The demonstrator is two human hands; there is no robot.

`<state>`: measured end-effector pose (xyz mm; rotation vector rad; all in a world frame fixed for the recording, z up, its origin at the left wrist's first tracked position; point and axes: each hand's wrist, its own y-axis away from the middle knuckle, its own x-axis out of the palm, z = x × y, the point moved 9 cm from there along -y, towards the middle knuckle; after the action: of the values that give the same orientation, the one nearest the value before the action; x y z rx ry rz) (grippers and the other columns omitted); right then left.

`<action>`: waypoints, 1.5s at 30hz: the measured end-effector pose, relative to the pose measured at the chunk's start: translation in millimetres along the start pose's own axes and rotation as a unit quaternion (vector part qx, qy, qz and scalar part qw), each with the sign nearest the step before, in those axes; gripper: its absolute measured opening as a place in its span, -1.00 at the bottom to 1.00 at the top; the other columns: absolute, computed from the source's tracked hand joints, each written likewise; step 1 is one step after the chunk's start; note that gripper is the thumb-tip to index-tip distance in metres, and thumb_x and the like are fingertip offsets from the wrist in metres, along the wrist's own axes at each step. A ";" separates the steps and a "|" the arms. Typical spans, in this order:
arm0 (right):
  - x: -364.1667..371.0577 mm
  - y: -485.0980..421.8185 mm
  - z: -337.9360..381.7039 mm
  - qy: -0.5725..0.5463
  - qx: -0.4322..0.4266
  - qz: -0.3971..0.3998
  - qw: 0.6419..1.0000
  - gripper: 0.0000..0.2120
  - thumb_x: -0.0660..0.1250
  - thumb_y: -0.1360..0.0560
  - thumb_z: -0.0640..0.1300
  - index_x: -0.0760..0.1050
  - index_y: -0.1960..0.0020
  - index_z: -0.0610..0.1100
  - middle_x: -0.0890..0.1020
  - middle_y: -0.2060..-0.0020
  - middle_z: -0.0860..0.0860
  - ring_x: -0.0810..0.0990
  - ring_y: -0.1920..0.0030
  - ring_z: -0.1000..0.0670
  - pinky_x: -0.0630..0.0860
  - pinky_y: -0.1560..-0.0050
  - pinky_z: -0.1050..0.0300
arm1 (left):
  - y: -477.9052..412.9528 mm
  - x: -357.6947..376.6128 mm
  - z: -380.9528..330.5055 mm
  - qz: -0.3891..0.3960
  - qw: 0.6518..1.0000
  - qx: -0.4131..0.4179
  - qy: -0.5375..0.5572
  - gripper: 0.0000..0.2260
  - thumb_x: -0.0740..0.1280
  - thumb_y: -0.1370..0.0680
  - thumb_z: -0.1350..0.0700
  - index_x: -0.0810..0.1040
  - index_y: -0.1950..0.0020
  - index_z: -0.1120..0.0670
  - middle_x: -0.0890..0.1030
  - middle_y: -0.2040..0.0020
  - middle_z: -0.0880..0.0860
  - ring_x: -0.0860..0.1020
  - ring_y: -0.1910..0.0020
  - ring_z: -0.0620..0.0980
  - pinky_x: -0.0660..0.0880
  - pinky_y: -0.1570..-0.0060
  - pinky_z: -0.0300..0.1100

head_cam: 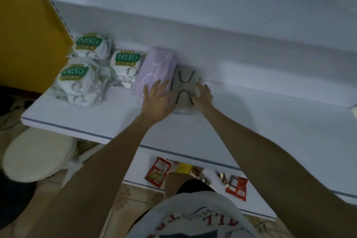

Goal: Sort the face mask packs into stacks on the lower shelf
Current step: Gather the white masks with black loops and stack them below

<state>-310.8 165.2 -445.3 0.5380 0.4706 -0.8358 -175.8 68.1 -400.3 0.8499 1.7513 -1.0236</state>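
Note:
A grey mask pack [185,83] with black ear loops lies on the white shelf [270,121], pressed between both hands. My left hand [157,99] has straight fingers spread, touching the grey pack's left side and lying partly on the purple mask pack [156,67] beside it. My right hand [202,95] presses flat against the grey pack's right edge. Left of the purple pack sit white N95 packs with green labels: one stack [125,67] next to it, another [90,46] at the back, a third [77,81] nearer the front.
A yellow panel [29,40] borders the shelf on the left. The shelf right of my hands is bare. Below, a lower shelf holds red snack packets [158,172]. A pale round seat [38,154] stands at lower left.

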 end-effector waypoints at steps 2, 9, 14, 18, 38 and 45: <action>-5.4 19.7 6.2 0.003 -0.031 -0.007 0.999 -0.47 0.19 -0.58 -0.05 0.11 -0.51 0.03 0.00 -0.53 -0.05 0.02 -0.49 -0.14 0.09 -0.44 -0.05 | 11.5 -13.1 -3.2 -0.003 1.000 0.003 0.005 -0.58 0.40 -0.46 -0.01 0.51 -0.29 0.08 0.34 -0.43 0.13 0.24 -0.45 0.21 0.03 -0.33 0.33; 3.5 128.3 34.9 0.063 -0.185 -0.002 0.981 -0.50 0.24 -0.56 -0.20 0.21 -0.47 -0.17 0.24 -0.46 -0.17 0.20 -0.45 -0.16 0.09 -0.41 0.07 | 69.3 -65.7 -17.8 0.044 0.998 -0.010 0.035 -0.46 0.22 -0.50 -0.12 0.34 -0.44 0.08 0.30 -0.46 0.11 0.23 -0.45 0.15 0.08 -0.37 0.22; 11.7 230.8 56.3 0.099 -0.263 0.028 0.959 -0.47 0.19 -0.55 -0.06 0.20 -0.47 -0.20 0.27 -0.44 -0.19 0.21 -0.45 -0.16 0.10 -0.44 0.00 | 136.7 -114.9 -36.3 0.043 0.993 0.068 0.092 -0.45 0.15 -0.50 -0.10 0.41 -0.36 0.23 0.45 -0.33 0.24 0.43 -0.30 0.21 0.36 -0.28 0.12; -15.1 305.1 101.4 0.109 -0.345 -0.001 0.932 -0.47 0.18 -0.52 -0.04 0.25 -0.44 -0.21 0.35 -0.38 -0.14 0.25 -0.35 0.00 0.06 -0.36 0.28 | 165.1 -193.0 -65.5 -0.043 0.980 0.163 0.104 -0.53 0.18 -0.53 -0.02 0.44 -0.34 0.23 0.51 -0.28 0.20 0.38 -0.25 0.04 0.42 -0.19 -0.06; -323.2 338.4 262.0 0.175 -0.360 -0.186 0.897 -0.61 0.22 -0.58 -0.10 0.31 -0.40 -0.03 0.50 -0.21 -0.01 0.47 -0.03 0.06 0.33 -0.05 0.26 | -14.6 -420.0 -192.5 -0.111 0.972 0.205 -0.010 -0.59 0.17 -0.61 0.04 0.28 -0.46 0.03 0.35 -0.41 0.07 0.33 -0.36 0.06 0.35 -0.21 -0.04; -357.6 228.9 270.0 0.171 -0.337 -0.130 0.916 -0.60 0.21 -0.58 -0.07 0.29 -0.40 0.01 0.47 -0.24 0.00 0.46 -0.04 0.05 0.34 0.00 0.26 | -104.8 -352.9 -149.8 0.047 0.996 0.076 -0.030 -0.53 0.13 -0.62 -0.08 0.18 -0.51 0.01 0.19 -0.50 0.09 0.18 -0.46 0.10 0.17 -0.40 -0.01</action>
<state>-290.5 327.6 30.5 -0.0313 1.1205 -0.7692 -196.3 119.6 -6.8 0.9771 1.5835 -1.1198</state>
